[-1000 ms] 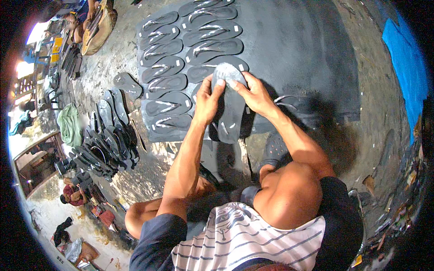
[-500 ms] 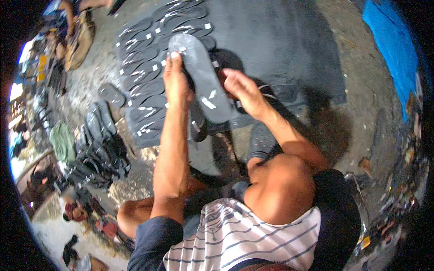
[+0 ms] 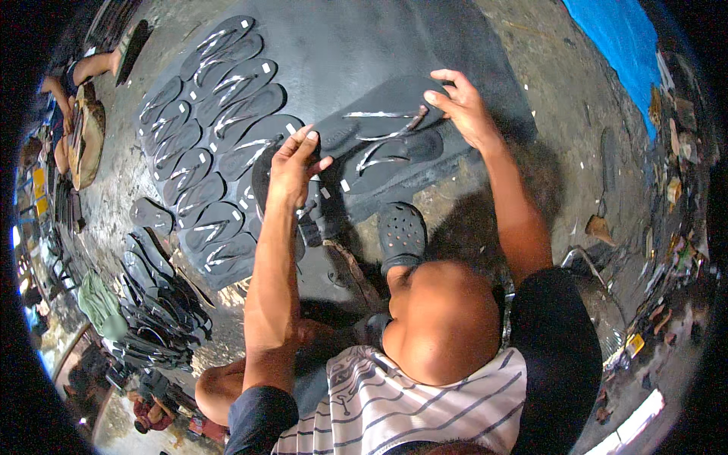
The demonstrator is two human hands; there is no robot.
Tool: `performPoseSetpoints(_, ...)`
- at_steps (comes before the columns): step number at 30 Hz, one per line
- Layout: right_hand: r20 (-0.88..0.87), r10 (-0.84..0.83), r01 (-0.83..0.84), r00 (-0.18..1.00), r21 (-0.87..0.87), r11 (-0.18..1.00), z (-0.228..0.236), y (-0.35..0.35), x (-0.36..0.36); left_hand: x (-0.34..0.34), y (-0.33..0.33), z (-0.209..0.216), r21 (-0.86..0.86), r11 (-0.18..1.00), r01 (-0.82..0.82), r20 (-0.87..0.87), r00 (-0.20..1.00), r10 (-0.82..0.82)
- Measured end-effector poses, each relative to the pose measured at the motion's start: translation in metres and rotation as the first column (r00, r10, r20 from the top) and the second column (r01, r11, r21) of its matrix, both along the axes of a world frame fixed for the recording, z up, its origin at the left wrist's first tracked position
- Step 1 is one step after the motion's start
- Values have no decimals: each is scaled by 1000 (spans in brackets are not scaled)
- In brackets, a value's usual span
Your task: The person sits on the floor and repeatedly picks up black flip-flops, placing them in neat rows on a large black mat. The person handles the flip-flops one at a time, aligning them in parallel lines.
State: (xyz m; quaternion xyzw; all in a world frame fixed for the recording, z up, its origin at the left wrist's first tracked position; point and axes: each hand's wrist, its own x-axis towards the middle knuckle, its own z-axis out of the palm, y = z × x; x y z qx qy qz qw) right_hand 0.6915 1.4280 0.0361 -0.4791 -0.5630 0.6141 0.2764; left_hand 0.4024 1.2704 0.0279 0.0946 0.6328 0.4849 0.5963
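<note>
My right hand (image 3: pixel 464 110) pinches one end of a dark flip-flop (image 3: pixel 394 102) with light-coloured straps, thumb on top and fingers raised. That flip-flop is above the dark mat (image 3: pixel 356 38). Just below it another strapped flip-flop (image 3: pixel 398 155) lies on the mat. My left hand (image 3: pixel 290 173) closes around the edge of a second dark flip-flop (image 3: pixel 261 176), mostly hidden behind the hand and wrist. Rows of black flip-flops (image 3: pixel 199 178), with small white tags, cover the mat's left part beside my left hand.
A heap of dark flip-flops (image 3: pixel 163 303) lies on the floor at left, beside a green bundle (image 3: pixel 98 303). My foot in a dark clog (image 3: pixel 402 231) stands at the mat's near edge. A blue sheet (image 3: pixel 618 45) is at far right. Another person (image 3: pixel 91 68) is at far left.
My hands have moved apart, the right one outward to the right with a flip-flop. The grey sole that faced up between them has turned away. The view has shifted too.
</note>
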Motion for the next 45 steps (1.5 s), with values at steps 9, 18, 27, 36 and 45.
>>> performPoseSetpoints(9,17,-63,65,998,-187,980,-85,-6,11,12,-3,-50,-131,987,94,-620,769,-156)
performPoseSetpoints(18,90,-25,34,996,-91,995,-94,-3,15,14,4,-40,-194,973,127,-699,678,-228)
performPoseSetpoints(27,547,-70,-250,834,488,836,-80,-8,15,14,8,-46,-198,960,197,-776,566,-277)
performPoseSetpoints(36,673,-117,-316,731,485,815,-73,15,23,-2,11,10,-20,914,404,-993,98,-65)
performPoseSetpoints(45,-18,57,-51,998,233,971,-15,-72,-118,-69,-53,35,-62,997,55,-722,687,-83)
